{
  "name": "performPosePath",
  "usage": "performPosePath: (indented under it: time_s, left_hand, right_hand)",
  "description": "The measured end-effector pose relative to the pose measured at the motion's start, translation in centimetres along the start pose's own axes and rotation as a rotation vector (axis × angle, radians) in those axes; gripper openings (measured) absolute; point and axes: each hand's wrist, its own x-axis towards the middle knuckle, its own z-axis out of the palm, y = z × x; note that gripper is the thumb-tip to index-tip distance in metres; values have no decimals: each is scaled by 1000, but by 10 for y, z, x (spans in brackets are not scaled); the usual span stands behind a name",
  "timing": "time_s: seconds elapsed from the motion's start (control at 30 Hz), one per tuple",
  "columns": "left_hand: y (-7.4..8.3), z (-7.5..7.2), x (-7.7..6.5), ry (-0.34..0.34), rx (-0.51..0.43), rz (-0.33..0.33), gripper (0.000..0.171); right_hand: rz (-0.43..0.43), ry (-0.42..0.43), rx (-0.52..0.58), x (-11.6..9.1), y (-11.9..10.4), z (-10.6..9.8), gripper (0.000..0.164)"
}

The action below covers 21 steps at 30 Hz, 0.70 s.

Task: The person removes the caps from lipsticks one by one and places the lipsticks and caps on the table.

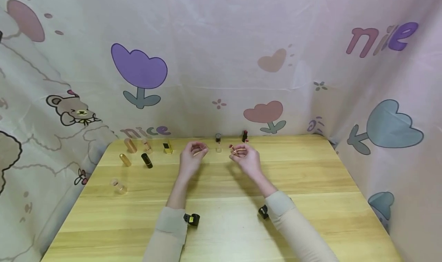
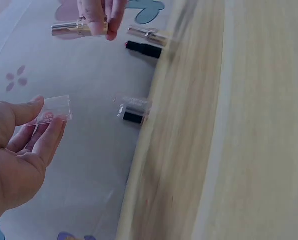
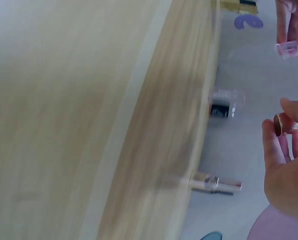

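My left hand (image 1: 190,162) pinches a clear plastic cap (image 2: 58,109) between thumb and fingers, raised over the back of the table. My right hand (image 1: 248,161) holds a shiny gold lipstick tube (image 2: 69,29) by its lower end, its far end pointing toward the left hand. A gap separates the cap from the tube. Between the hands, near the back edge, stand a clear piece (image 1: 218,148) and a small dark-bodied tube (image 1: 218,137). Behind the right hand are an uncapped black lipstick (image 1: 244,135) and another gold lipstick (image 3: 214,183), partly hidden by that hand in the head view.
At the table's left stand a rose-gold tube (image 1: 130,145), a pinkish clear tube (image 1: 147,146), a gold-and-black case (image 1: 167,147), a gold rounded tube (image 1: 125,160), a black tube (image 1: 146,160) and a clear tube (image 1: 119,187). A printed curtain (image 1: 214,74) hangs behind the wooden table (image 1: 221,239).
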Motion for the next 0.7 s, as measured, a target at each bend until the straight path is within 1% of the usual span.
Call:
performPosePath:
  time_s: [0.13,0.27,0.33,0.43,0.57,0.7]
  left_hand:
    - [-1,11,6,-58,14,-5,29]
    - [-3,18,12,-102,67,4,30]
    - [-5,20,15,-124,110,18,30]
    - [-9,23,19,-169,178,22,29]
    - [-10,26,23,-241,262,11,28]
    - [-10,29,25,-294,323,-1,26]
  right_hand:
    - [9,23,12,3,7,-14,36]
    - [-1,30,-18,6,14,-26,38]
    - [4,33,-40,8,17,-32,37]
    - [40,29,-90,9,20,-39,35]
    - [107,-1,-156,11,21,-46,35]
    - [142,-39,-214,14,24,-49,35]
